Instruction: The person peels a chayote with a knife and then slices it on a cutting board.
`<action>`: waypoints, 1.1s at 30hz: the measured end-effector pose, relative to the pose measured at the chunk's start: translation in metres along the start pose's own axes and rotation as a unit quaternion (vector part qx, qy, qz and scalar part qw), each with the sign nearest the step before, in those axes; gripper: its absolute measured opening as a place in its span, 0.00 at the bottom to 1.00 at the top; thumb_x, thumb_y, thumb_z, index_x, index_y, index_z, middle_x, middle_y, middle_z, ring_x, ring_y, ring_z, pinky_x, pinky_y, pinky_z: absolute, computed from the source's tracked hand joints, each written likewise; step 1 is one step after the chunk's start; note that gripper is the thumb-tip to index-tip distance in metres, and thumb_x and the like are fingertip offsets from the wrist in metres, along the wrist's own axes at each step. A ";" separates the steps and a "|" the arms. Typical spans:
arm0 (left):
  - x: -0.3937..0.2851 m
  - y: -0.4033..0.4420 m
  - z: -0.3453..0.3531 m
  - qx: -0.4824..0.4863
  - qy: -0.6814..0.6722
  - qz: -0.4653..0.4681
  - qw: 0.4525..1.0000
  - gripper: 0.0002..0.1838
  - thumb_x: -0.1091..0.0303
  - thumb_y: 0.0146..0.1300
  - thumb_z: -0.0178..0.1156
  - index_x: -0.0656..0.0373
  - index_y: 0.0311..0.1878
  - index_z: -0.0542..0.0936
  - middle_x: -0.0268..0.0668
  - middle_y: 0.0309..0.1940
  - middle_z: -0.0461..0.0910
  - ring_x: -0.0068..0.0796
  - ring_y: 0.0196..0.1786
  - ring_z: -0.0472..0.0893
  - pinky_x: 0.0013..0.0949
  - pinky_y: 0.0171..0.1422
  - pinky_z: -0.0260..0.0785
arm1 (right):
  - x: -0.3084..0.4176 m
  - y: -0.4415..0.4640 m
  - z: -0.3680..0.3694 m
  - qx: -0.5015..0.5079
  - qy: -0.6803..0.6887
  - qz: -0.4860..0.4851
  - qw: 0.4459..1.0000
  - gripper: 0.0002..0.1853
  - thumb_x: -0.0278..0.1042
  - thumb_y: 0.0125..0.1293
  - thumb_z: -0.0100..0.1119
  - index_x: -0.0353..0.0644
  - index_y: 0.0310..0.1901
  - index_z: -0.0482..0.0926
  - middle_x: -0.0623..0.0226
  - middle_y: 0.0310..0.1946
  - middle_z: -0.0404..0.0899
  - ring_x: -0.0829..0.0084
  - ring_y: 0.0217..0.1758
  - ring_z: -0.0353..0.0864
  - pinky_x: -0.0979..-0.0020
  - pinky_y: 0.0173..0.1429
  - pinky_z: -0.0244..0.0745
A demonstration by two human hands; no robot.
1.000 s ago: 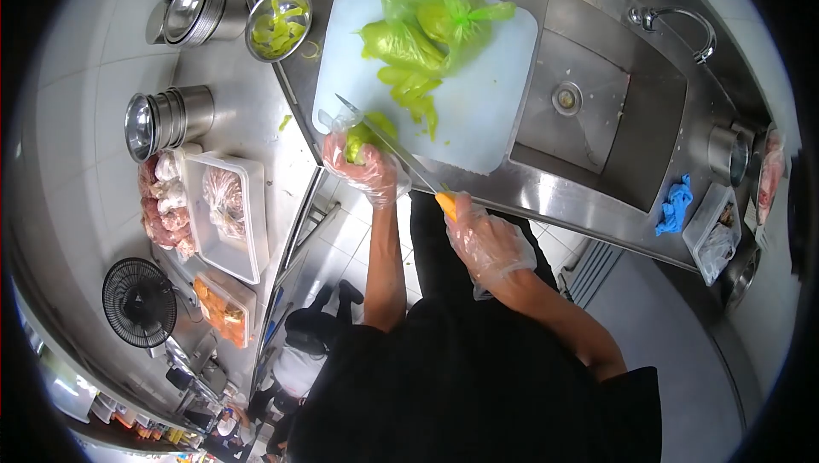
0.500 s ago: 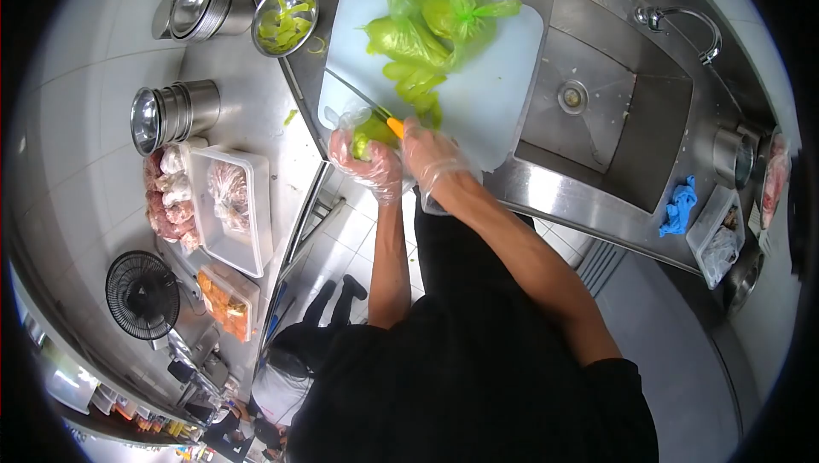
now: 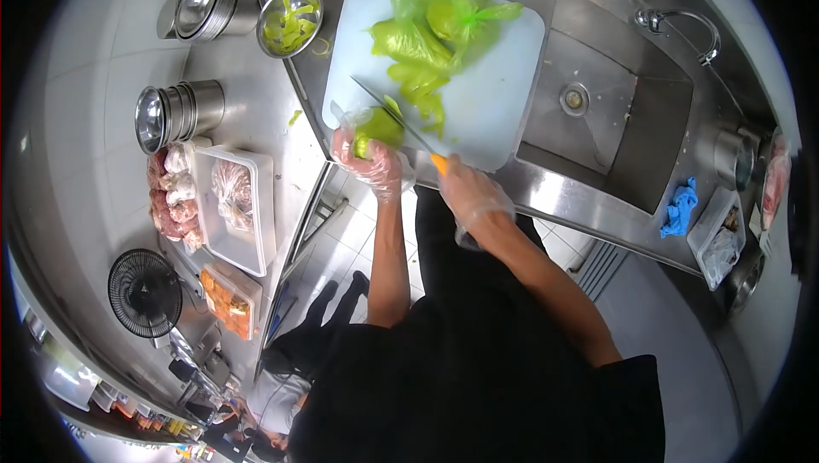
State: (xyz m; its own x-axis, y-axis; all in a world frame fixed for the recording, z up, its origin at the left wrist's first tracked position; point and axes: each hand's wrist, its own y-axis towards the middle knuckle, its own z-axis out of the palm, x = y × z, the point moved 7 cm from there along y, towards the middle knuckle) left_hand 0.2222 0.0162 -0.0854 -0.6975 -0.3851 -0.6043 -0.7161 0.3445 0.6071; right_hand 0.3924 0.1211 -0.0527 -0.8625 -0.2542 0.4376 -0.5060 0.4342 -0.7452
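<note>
1. Left grip [image 3: 371, 166], gloved, closed around the green fruit [image 3: 380, 130] at the near-left corner of the board [image 3: 496, 98]. Fingers curl around its near side; likely a brace, with the upper side exposed to the blade.
2. Right grip [image 3: 467, 193], gloved, wrapped around the orange handle of the knife [image 3: 413, 133]. Blade slants forward and left from the grip, just beside the fruit; a green slice [image 3: 392, 105] lies against it. The handle hold probably gives control and sets fingers apart from the edge.
3. Slices [image 3: 425, 96] lie on the board, ahead of the right grip; green bag [image 3: 471, 30] farther ahead. Bowl [image 3: 264, 33] of peel sits forward-left of the left grip, seemingly within reach.
4. Left forearm runs nearly straight forward from the body. Right forearm angles inward, elbow out, so the two grips come close without touching.
</note>
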 end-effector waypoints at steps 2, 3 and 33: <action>0.004 -0.001 -0.003 -0.014 0.002 -0.016 1.000 0.27 0.46 0.79 0.52 0.59 0.66 0.66 0.52 0.62 0.70 0.52 0.64 0.72 0.55 0.71 0.61 | -0.009 0.043 0.028 -0.036 0.011 -0.048 0.998 0.22 0.47 0.81 0.46 0.36 0.61 0.73 0.40 0.45 0.87 0.40 0.52 0.87 0.41 0.55 0.80; 0.003 0.003 -0.006 -0.006 -0.008 -0.006 1.000 0.28 0.46 0.79 0.52 0.60 0.68 0.67 0.53 0.62 0.70 0.54 0.65 0.72 0.56 0.73 0.60 | -0.009 0.047 0.028 -0.049 0.009 -0.066 0.997 0.22 0.47 0.81 0.46 0.36 0.61 0.73 0.40 0.45 0.87 0.40 0.51 0.86 0.41 0.55 0.80; -0.004 0.051 0.002 0.052 -0.073 -0.009 0.996 0.15 0.69 0.70 0.64 0.64 0.54 0.76 0.51 0.56 0.76 0.44 0.60 0.77 0.47 0.69 0.67 | -0.049 -0.008 0.050 -0.067 0.059 -0.053 0.995 0.17 0.44 0.80 0.52 0.36 0.53 0.69 0.43 0.30 0.86 0.40 0.35 0.88 0.43 0.39 0.84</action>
State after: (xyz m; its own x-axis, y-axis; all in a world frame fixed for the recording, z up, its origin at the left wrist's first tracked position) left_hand 0.1883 0.0375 -0.0531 -0.6751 -0.2661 -0.6880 -0.7224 0.4274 0.5436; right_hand 0.4391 0.0867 -0.0933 -0.7941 -0.2051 0.5721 -0.5829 0.5235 -0.6214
